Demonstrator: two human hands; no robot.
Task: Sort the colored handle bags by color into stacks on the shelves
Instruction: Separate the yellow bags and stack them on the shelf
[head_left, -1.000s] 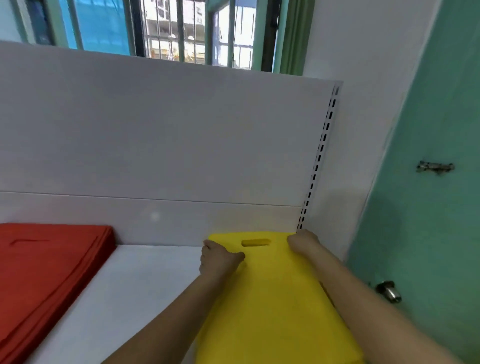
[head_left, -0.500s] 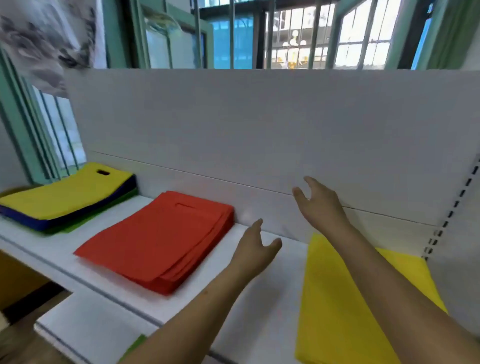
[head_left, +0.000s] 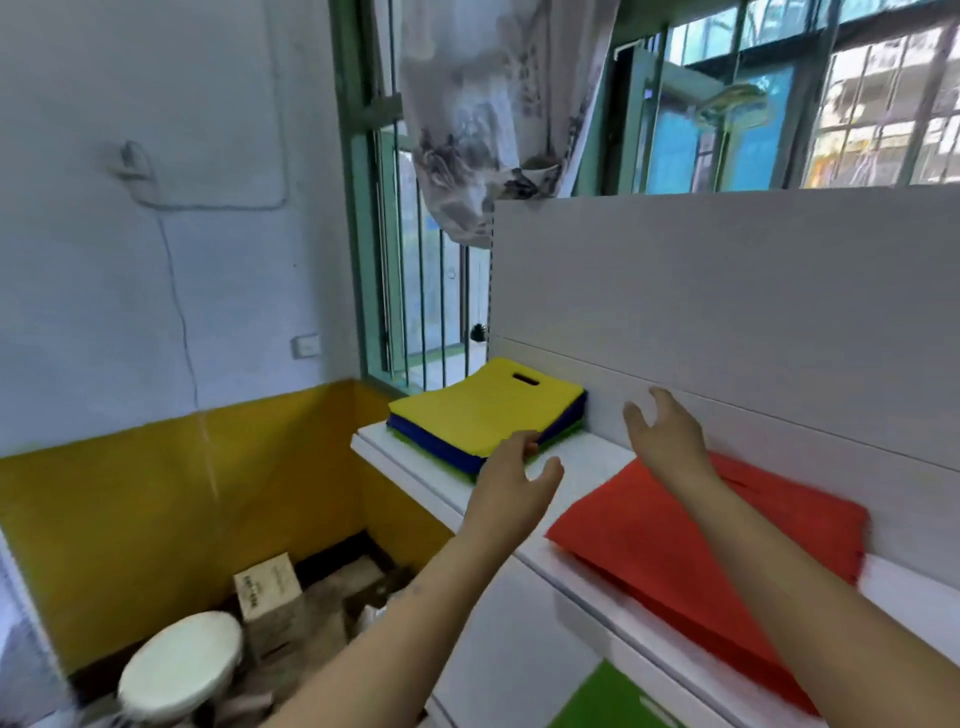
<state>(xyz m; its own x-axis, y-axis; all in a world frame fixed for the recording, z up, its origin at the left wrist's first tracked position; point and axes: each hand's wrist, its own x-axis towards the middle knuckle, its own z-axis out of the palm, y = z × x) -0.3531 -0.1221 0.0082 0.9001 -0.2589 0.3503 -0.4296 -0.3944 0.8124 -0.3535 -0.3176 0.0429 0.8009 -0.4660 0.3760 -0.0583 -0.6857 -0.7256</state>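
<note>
A mixed pile of bags (head_left: 483, 415) lies at the left end of the white shelf (head_left: 582, 462): a yellow bag with a cut-out handle on top, blue and green ones beneath. A stack of red bags (head_left: 691, 540) lies to its right. My left hand (head_left: 511, 483) hovers with fingers spread just before the near corner of the mixed pile, holding nothing. My right hand (head_left: 665, 441) is raised above the far left edge of the red stack, fingers loose and empty.
A white back panel (head_left: 753, 291) rises behind the shelf. A green bag (head_left: 608, 701) shows on a lower shelf. Left of the shelf are a barred window (head_left: 415, 260), a yellow-and-white wall, and on the floor a white round stool (head_left: 179, 665) and a cardboard box (head_left: 267, 587).
The view has swung left from the yellow bag at the shelf's right end, which my hands let go. Both empty hands have moved left, over the red stack toward the mixed pile.
</note>
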